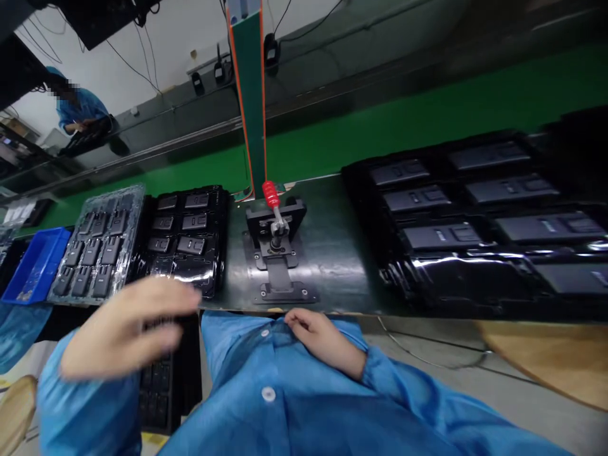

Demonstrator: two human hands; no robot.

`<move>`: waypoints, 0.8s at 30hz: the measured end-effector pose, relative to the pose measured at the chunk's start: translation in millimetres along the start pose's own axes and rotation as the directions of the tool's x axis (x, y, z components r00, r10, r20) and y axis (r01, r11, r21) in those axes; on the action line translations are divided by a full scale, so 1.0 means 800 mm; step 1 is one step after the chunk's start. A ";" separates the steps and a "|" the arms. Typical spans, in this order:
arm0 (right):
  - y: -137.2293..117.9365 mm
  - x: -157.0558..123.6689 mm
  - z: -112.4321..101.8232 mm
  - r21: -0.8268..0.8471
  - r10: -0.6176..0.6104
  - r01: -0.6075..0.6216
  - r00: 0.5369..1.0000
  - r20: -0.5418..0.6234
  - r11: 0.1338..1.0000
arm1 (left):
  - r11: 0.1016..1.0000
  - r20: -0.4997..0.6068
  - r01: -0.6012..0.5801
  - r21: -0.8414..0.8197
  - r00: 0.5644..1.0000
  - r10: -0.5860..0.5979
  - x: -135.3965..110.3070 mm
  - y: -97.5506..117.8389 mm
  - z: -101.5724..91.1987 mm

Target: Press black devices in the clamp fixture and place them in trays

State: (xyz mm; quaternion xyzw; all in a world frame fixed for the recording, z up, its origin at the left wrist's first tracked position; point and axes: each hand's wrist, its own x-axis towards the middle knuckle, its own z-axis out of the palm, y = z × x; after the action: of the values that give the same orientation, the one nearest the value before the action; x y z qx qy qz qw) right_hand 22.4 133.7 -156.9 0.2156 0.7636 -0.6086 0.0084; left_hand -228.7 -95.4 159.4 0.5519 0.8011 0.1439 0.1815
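Observation:
My left hand (133, 329), smeared by motion, hovers at the near edge of the bench with its thumb and fingers apart and nothing between them. Just beyond it lies a black tray (216, 278) with several dark rectangular plastic cases (192, 245). My right hand (319, 337) rests against my blue smock, fingers curled in, and I see nothing in them. In front of it, a toggle-clamp fixture (280, 285) with a red handle (270, 194) stands on the bench, no part visible in its bed.
On the right are stacked black trays (456, 285) with several larger dark cases. Farther left stand a clear tray (135, 202) of small black units and a blue bin (35, 269). A green upright (251, 95) rises behind the fixture. Another person (83, 111) works at the far left.

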 end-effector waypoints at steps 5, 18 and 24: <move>0.004 0.001 0.000 -0.017 -0.015 0.015 1.000 0.003 1.000 | 0.873 0.028 -0.009 0.488 1.000 -0.006 0.148 -0.099 0.038; 0.026 0.001 -0.001 -0.024 -0.049 0.050 0.998 0.031 0.998 | 0.760 0.207 -0.090 0.643 0.977 -0.059 0.182 -0.151 0.045; 0.010 -0.013 -0.001 -0.011 -0.035 0.035 0.999 -0.025 0.999 | 0.773 0.178 -0.086 0.628 0.983 -0.035 0.180 -0.158 0.042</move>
State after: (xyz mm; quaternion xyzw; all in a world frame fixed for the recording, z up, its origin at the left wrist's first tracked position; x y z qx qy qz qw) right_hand 34.7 133.0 -161.6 0.2100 0.7704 -0.6019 -0.0108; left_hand -365.7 -3.9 56.0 0.6020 0.7756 -0.1818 0.0545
